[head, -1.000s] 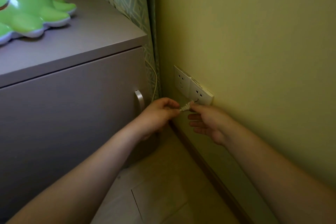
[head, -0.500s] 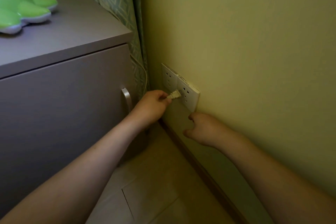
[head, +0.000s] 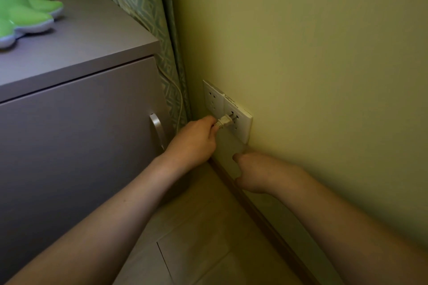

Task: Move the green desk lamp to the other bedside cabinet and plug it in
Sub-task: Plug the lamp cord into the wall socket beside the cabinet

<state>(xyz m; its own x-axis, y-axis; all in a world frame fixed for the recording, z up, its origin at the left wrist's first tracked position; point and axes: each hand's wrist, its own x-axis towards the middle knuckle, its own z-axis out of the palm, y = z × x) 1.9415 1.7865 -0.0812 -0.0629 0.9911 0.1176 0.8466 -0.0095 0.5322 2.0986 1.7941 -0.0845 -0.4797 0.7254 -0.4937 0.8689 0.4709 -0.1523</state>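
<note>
White plug [head: 225, 120] sits pinched in your left hand [head: 193, 142], its prongs at the nearer wall socket [head: 238, 122]. Your right hand [head: 257, 172] hangs at five o'clock of the socket, fingers curled, holding nothing. At ten o'clock, the green desk lamp [head: 22, 18] rests on the bedside cabinet [head: 92, 37].

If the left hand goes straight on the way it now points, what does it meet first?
Most likely the nearer wall socket. The left hand holds the white plug with its prongs aimed at that plate, and nothing lies between. How close the prongs are is unclear from this angle.
</note>
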